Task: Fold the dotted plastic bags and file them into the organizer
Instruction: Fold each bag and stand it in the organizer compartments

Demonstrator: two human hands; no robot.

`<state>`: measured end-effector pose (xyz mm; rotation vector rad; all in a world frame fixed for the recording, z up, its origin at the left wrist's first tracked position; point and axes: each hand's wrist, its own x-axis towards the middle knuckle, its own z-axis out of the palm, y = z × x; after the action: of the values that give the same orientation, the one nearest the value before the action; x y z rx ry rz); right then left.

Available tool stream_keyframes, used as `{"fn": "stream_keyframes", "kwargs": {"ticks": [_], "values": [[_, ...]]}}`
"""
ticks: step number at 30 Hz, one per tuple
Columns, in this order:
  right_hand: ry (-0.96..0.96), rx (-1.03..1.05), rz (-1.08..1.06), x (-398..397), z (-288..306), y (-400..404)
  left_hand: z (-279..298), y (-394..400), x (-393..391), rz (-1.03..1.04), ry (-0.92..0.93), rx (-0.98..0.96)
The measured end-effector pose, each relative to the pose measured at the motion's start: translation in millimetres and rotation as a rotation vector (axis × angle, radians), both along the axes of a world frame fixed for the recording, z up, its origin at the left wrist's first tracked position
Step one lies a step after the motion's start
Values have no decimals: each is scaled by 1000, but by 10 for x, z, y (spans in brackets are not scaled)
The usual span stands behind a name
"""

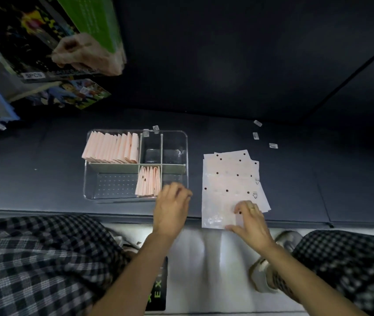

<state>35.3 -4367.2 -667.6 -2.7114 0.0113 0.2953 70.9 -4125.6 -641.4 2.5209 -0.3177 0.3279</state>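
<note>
Now the bags (231, 179) lie stacked flat on the worktop (318, 179), right of the organizer (187, 156). Right hand (251, 218) rests spread on the top bag's near corner; left hand (172, 206) hovers loose, empty. Thin, slippery film probably lifts best by an edge.

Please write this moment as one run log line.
left hand: open, near organizer | right hand: touching flat bag stack | folded bags: filed
</note>
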Motion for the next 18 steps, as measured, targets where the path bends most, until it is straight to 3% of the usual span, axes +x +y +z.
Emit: {"fn": "stream_keyframes", "kwargs": {"ticks": [2,6,9,12,16,18], "values": [[74,-63,33,-165,-73,-192,-87,-185,-120,-206,130,52],[50,-140,110,-276,-166,-330,-439,-284,-365,-370,522,200],[-65,-139,122,-257,-149,-389,-534,-281,-400,-396,487,301],[-26,-112,129,-172,-103,-464,-531,-319,-327,-376,445,277],[189,31,237,143,91,-616,-412,-426,-234,-180,379,-64],[155,134,198,372,243,-649,-305,-492,-167,-65,303,-208]]}}
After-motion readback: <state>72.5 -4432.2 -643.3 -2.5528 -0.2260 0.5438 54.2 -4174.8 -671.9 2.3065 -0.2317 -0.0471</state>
